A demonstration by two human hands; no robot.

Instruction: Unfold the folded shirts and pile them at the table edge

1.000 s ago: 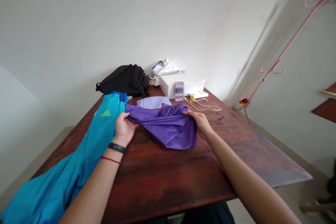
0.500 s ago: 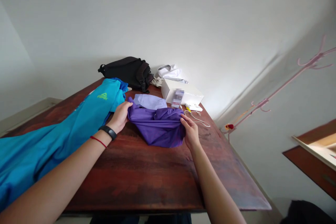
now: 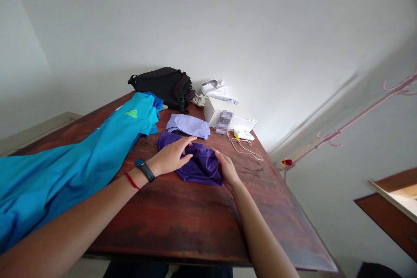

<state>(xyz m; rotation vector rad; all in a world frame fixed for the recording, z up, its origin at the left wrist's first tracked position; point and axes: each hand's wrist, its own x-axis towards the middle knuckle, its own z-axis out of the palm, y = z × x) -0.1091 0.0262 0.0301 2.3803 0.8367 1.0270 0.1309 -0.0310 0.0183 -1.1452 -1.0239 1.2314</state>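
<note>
Room: white walls fill the top of the frame, a pink coat rack [image 3: 358,119] runs along the wall at right, and a dark wooden shelf [image 3: 381,208] shows at lower right.

Surface: a reddish-brown wooden surface [image 3: 182,221] spans the lower middle of the frame.

Left side of surface: a bright blue sports garment [image 3: 65,169] lies bunched from the lower left toward the far edge, with a green logo [image 3: 131,114] near its top.

Far edge: a black backpack [image 3: 159,84] sits at upper centre, beside a white box [image 3: 224,115] with a blurred label. A crumpled white cloth [image 3: 216,90] lies behind the box.

Centre: a purple cloth [image 3: 202,167] lies bunched in the middle of the frame, just below a folded lavender cloth [image 3: 188,125].

Hands: apart, both on the purple cloth. The left hand [image 3: 169,156] lies palm down with fingers stretched across it, and the right hand [image 3: 228,170] touches its right side; whether that hand grips, I cannot tell.

Wrist: a black band [image 3: 145,170] and a red string [image 3: 132,181] circle the left wrist.

Small items: a white cable [image 3: 243,147] curls near a small white device [image 3: 243,134] by the box.
</note>
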